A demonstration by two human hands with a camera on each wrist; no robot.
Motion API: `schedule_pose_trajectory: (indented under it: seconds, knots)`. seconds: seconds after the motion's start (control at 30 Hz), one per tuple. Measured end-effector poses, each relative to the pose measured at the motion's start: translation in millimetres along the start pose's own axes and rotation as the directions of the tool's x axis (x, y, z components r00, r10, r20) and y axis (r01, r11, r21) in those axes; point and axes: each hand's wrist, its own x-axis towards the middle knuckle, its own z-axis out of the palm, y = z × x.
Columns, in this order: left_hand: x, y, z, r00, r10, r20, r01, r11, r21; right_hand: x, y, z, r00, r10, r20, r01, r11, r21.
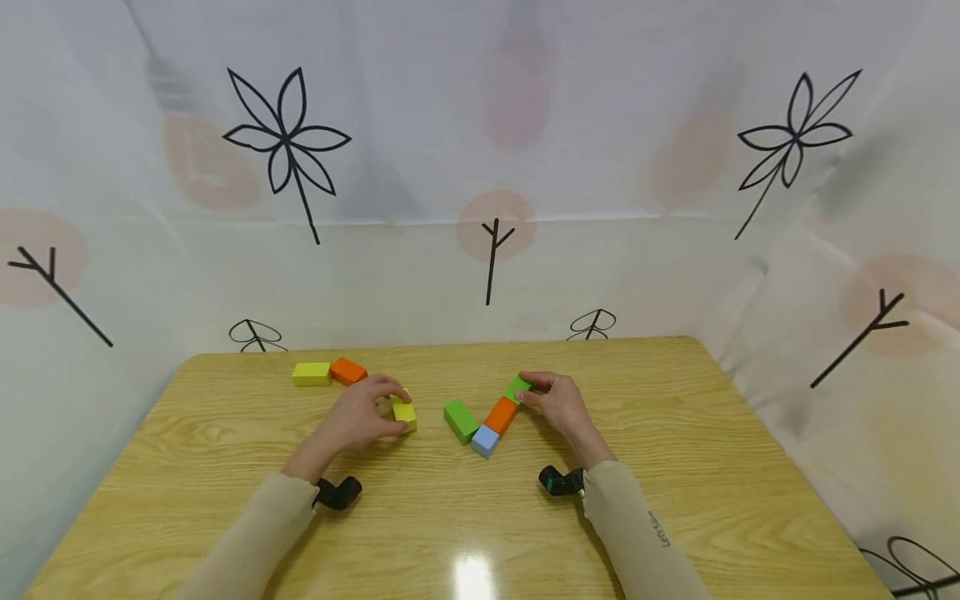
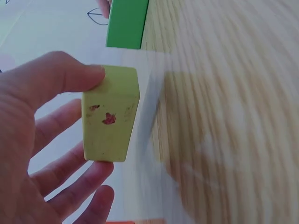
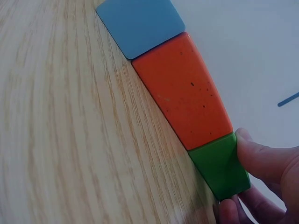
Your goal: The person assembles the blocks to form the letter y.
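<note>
My left hand pinches a yellow block between thumb and fingers; red marks show on its near face in the left wrist view. On the right, my right hand holds a green block at the far end of a slanting row. That block meets an orange block, which in turn meets a blue block. A second green block leans off to the left from the blue end, so the pieces form a V shape in the head view.
Farther back on the left, another yellow block lies end to end with an orange block, partly behind my left hand. Everything rests on a wooden table. A white patterned cloth hangs behind it and at both sides.
</note>
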Motion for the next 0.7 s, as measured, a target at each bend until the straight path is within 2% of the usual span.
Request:
schedule_pose_trajectory:
  seconds: [0.23, 0.47, 0.7]
  knots:
    - [16.1, 5.5, 10.1, 0.999, -0.013, -0.033, 0.014, 1.0, 0.024, 0.4, -1, 0, 1.0, -0.001, 0.0, 0.001, 1.0, 0.003]
    - [29.0, 12.5, 17.0, 0.999, -0.034, -0.038, 0.032, 0.998, -0.045, 0.6, -2, 0, 1.0, 0.002, -0.003, -0.002, 1.0, 0.001]
    - [36.9, 16.5, 25.2, 0.998, -0.04, -0.038, 0.038, 0.998, -0.046, 0.3, -2, -1, 1.0, 0.006, 0.0, -0.006, 1.0, -0.005]
